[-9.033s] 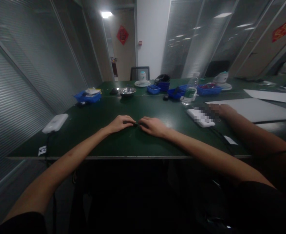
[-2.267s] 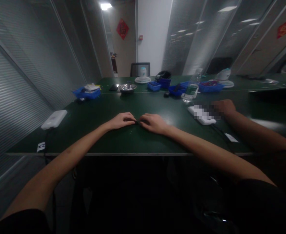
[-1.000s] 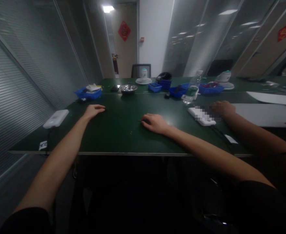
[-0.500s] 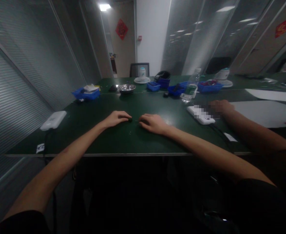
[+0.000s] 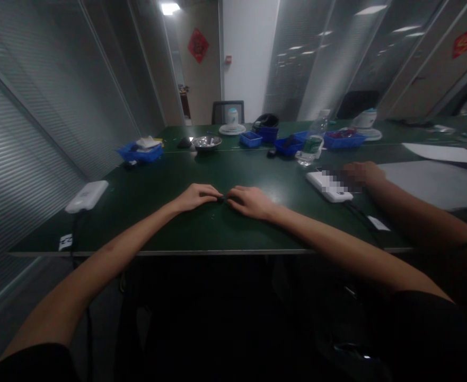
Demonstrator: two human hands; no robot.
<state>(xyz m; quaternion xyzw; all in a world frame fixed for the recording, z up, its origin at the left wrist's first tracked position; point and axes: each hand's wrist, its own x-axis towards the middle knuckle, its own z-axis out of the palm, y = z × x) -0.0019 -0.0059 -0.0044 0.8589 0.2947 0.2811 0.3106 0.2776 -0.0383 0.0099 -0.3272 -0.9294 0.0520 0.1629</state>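
Observation:
My left hand [image 5: 195,198] is closed in a pinch on a small dark piece [image 5: 221,199], low over the green table [image 5: 201,231]. Just to the right, my right hand [image 5: 252,202] rests with curled fingers, its fingertips meeting or nearly meeting the dark piece. Whatever the right fingers grip is too small and too hidden to name now. Tiny pale specks [image 5: 213,217] lie on the table below the hands.
A white power bank-like box [image 5: 87,196] lies at left, another [image 5: 328,187] at right near a co-worker's hand [image 5: 364,174]. Farther back stand a metal bowl [image 5: 206,143], blue trays [image 5: 141,153], a water bottle [image 5: 313,143] and a white sheet [image 5: 432,185].
My left hand has moved right with the dark piece, closing the gap to my right fingertips. The thin pale line seen by the right fingers no longer shows. My right hand stays put.

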